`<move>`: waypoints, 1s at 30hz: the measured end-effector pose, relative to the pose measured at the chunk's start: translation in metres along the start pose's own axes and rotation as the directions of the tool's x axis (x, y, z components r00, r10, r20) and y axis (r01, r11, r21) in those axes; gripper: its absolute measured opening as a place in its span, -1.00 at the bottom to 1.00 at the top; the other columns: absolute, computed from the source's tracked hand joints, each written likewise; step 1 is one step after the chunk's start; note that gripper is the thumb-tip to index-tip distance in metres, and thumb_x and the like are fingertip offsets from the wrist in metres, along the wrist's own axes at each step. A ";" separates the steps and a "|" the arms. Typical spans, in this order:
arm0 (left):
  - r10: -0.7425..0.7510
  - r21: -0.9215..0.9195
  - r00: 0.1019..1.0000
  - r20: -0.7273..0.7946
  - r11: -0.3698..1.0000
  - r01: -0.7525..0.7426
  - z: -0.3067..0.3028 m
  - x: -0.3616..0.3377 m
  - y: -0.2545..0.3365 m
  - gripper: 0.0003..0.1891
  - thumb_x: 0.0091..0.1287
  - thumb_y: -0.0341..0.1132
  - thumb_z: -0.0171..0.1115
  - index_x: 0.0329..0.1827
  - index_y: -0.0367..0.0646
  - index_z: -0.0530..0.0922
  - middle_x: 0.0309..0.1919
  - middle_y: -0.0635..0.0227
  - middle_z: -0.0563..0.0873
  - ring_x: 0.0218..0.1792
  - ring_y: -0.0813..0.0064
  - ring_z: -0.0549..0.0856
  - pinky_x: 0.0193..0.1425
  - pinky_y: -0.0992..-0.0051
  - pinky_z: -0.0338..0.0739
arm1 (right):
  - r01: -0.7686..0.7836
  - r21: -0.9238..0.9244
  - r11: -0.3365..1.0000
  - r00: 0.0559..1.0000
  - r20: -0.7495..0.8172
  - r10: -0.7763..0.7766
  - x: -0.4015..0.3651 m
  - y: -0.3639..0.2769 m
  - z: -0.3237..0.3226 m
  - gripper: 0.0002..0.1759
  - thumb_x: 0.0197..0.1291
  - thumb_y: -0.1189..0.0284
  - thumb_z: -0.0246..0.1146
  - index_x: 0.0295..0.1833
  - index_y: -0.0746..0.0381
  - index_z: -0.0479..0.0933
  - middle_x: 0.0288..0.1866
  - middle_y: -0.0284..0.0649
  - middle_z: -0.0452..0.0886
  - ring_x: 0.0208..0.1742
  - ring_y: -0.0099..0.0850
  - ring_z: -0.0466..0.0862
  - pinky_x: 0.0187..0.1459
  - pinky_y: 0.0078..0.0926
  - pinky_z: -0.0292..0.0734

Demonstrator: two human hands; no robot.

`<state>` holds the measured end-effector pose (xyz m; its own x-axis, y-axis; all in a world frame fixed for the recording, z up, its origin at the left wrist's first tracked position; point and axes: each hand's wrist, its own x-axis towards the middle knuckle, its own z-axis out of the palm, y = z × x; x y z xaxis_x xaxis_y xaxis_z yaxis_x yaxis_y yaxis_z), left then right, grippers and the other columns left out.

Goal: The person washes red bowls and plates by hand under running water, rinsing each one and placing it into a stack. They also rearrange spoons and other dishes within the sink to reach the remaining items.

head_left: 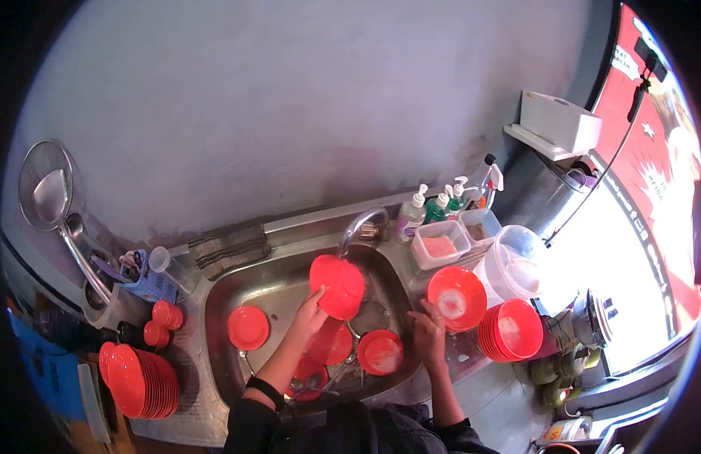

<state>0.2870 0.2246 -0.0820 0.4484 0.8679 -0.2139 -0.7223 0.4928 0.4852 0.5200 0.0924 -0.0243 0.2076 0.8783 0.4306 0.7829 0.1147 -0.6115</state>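
Note:
My left hand [311, 314] is closed on the rim of a red bowl [337, 287], tilted over the sink [214, 318] under the curved faucet [359, 223]. To the right, my right hand [429, 329] hovers over the sink's edge with its fingers apart. Its fingertips are close to a stack of red bowls [456, 297] with suds in the top one; whether they touch cannot be made out. In the basin lie a red saucer [248, 328], a sudsy red bowl [381, 352], several other red dishes [335, 346] and some metal utensils [349, 359].
Another bowl stack [511, 331] stands on the right counter. Behind are a tub with a sponge [440, 244], a clear round container [511, 261] and pump bottles [412, 214]. On the left are stacked red plates [142, 382], red cups [163, 321] and a blue basket [150, 281].

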 end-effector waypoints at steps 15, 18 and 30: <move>-0.046 0.217 0.998 -0.051 0.975 0.056 0.044 0.052 -0.008 -0.66 0.17 -0.15 0.02 -0.04 -0.11 0.36 -0.09 0.35 0.48 -0.07 0.45 0.48 0.07 0.38 0.32 | -0.232 -0.400 0.887 0.957 0.071 0.283 -0.018 0.042 -0.038 -0.69 -0.12 0.49 0.09 -0.15 0.20 0.45 -0.08 -0.07 0.44 0.05 -0.19 0.35 0.15 -0.17 0.03; -0.026 0.239 0.998 -0.063 0.970 0.041 0.047 0.050 -0.007 -0.65 0.17 -0.13 0.02 -0.04 -0.10 0.37 -0.09 0.34 0.48 -0.06 0.45 0.48 0.05 0.37 0.34 | -0.146 -0.428 0.892 0.987 -0.002 0.161 -0.021 0.051 -0.033 -0.69 -0.15 0.49 0.11 -0.17 0.23 0.46 -0.22 -0.10 0.52 -0.08 -0.24 0.44 0.09 -0.19 0.10; -0.013 0.136 0.998 -0.054 0.990 0.020 0.026 0.043 0.007 -0.42 0.09 0.10 0.00 0.07 -0.10 0.28 -0.01 0.29 0.43 -0.01 0.36 0.44 0.06 0.30 0.32 | -0.214 -0.391 0.895 0.976 -0.059 0.208 -0.012 0.047 -0.037 -0.81 -0.22 0.46 0.16 -0.38 0.14 0.57 -0.50 -0.16 0.54 -0.35 -0.27 0.51 -0.16 -0.32 0.27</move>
<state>0.3152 0.2641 -0.0657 0.4287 0.8635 -0.2658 -0.6345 0.4971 0.5918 0.5765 0.0701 -0.0338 0.3998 0.8543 0.3323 0.8856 -0.2664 -0.3804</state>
